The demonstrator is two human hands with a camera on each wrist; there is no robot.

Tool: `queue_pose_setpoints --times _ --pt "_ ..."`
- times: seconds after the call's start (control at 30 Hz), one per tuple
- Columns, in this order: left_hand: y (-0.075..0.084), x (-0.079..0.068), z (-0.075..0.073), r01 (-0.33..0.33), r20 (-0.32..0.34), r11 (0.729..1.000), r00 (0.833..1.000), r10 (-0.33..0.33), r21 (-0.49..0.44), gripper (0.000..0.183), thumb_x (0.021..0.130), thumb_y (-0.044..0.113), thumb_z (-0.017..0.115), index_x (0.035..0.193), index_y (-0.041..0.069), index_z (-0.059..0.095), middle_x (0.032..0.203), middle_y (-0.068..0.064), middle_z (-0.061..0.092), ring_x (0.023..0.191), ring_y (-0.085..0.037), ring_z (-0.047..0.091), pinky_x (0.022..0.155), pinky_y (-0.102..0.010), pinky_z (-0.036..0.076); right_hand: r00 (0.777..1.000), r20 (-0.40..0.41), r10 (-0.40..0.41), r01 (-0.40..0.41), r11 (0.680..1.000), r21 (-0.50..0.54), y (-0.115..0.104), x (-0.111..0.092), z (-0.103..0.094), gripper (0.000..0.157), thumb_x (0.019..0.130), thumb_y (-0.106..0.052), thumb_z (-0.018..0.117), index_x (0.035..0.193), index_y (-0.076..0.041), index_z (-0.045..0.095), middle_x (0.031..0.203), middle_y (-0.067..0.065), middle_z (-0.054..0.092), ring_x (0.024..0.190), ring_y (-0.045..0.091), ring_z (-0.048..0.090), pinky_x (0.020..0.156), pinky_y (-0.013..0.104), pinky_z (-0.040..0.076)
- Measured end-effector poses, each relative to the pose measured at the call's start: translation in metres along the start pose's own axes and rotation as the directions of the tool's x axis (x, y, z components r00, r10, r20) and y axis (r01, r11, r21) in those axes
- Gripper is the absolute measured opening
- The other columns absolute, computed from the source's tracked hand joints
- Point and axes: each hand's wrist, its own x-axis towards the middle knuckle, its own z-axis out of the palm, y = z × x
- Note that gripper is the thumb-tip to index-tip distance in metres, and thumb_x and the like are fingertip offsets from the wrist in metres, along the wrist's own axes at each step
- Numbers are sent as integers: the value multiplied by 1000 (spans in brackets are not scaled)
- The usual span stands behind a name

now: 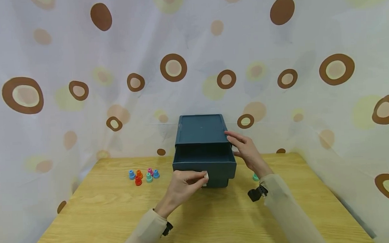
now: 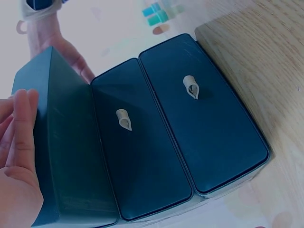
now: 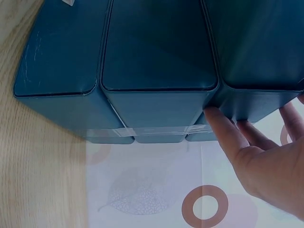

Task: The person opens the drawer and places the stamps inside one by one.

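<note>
A dark blue drawer cabinet [image 1: 201, 129] stands on the wooden table, and its top drawer [image 1: 220, 169] is pulled partly out. My left hand [image 1: 180, 188] pinches the small white pull tab [image 1: 206, 175] on that drawer's front. My right hand [image 1: 248, 155] rests its extended fingers against the cabinet's right side near the top; in the right wrist view the fingers [image 3: 228, 133] touch the side wall. Two lower drawers [image 2: 142, 156] are closed, each with a white loop tab [image 2: 123, 119]. The left wrist view hides the gripped tab behind the hand.
Several small coloured cone-shaped pieces [image 1: 149, 177] lie on the table [image 1: 104, 210] left of the cabinet. A teal piece [image 1: 255, 177] lies to its right, partly behind the right wrist. A patterned curtain [image 1: 198, 39] hangs behind and at both sides.
</note>
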Motion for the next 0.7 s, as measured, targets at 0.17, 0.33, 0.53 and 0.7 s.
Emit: queue_pose_setpoints --times 0.17,0.33,0.53,0.7 --pt "0 -2 -2 -56 20 998 998 55 25 20 90 8 71 105 -3 75 95 -12 76 75 -14 74 63 -23 58 1000 0 3 -3 1000 -6 0 0 0 55 101 -39 53 149 -14 44 160 9 30 149 31 23 111 62 31" --pt "0 -5 -2 -97 13 995 995 96 28 18 89 6 71 103 -3 75 93 -13 76 74 -13 74 61 -21 58 1000 8 -7 7 1000 -8 2 1 1 56 101 -40 54 149 -14 44 160 9 29 150 32 22 111 62 31" --pt "0 -6 -1 -146 8 989 989 145 22 16 87 2 72 101 -5 76 90 -13 76 73 -10 74 60 -20 57 1000 10 -9 9 1000 -5 2 0 1 56 101 -40 54 149 -13 43 160 9 30 149 32 23 111 62 32" --pt "1 -4 -1 -155 3 987 988 155 35 16 87 3 73 101 -4 76 90 -12 76 74 -8 73 60 -19 57 1000 -1 -12 12 1000 -13 2 1 1 56 101 -40 54 149 -13 44 160 9 31 149 31 24 111 62 32"
